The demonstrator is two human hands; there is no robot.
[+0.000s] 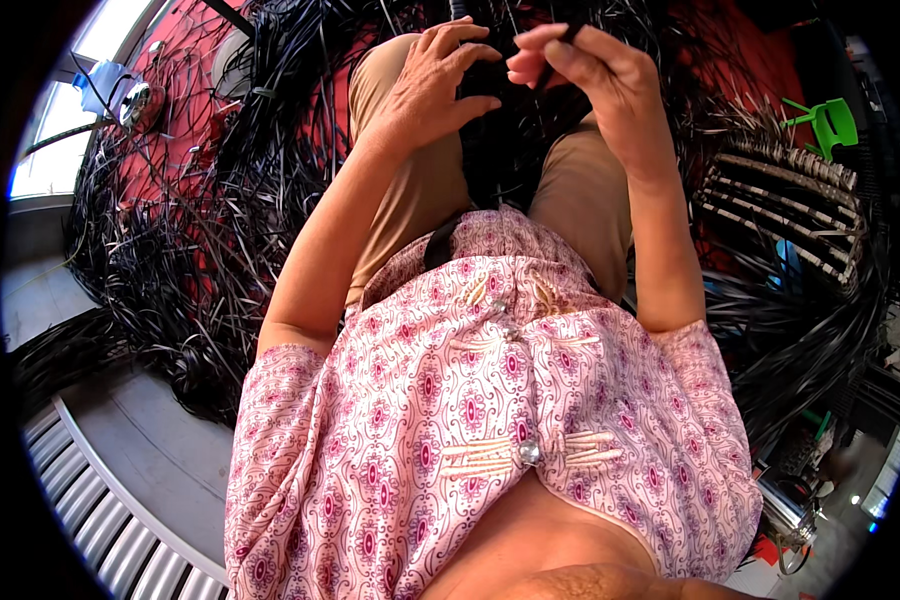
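Note:
At the top middle, above my knees, my left hand [432, 90] is raised with its fingers spread and the thumb held apart; I see nothing in it. Across from it, my right hand [610, 85] has its fingers bent into a pinch. A small piece of black strip [571, 33] shows between those fingers; the rest of it cannot be followed. Tangled black strips [290, 100] lie thickly around my legs. Behind both hands the dark background hides any finer strands.
A red surface [170, 150] shows beneath the strips. To the right are a slatted, woven-looking frame [785, 205] and a small green chair-shaped object [830, 127]. At the left stand a metal fan-like object [142, 106] and a light blue thing [102, 85]. White slats [120, 545] lie lower left.

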